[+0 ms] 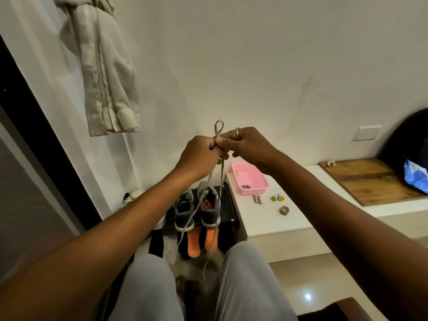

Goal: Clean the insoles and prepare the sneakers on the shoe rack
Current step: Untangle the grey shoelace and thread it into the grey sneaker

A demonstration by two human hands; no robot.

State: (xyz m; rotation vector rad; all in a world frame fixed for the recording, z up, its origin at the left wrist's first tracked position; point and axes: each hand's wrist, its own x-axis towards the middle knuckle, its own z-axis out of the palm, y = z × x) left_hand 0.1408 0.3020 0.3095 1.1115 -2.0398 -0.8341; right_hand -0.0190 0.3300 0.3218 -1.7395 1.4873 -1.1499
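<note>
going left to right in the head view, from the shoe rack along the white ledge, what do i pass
first grey sneaker → second grey sneaker → pink tray → roll of tape → wooden board

A pale garment (pixel 104 72) hangs on a scuffed white wall (pixel 231 54) above a low white ledge (pixel 266 218), a wooden board (pixel 370 179) and glossy floor tiles (pixel 324 281) catching a spot of light.

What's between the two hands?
A gray shoelace, pinched by the left hand and right hand, its loop sticking up above them. The head view shows it.
</note>
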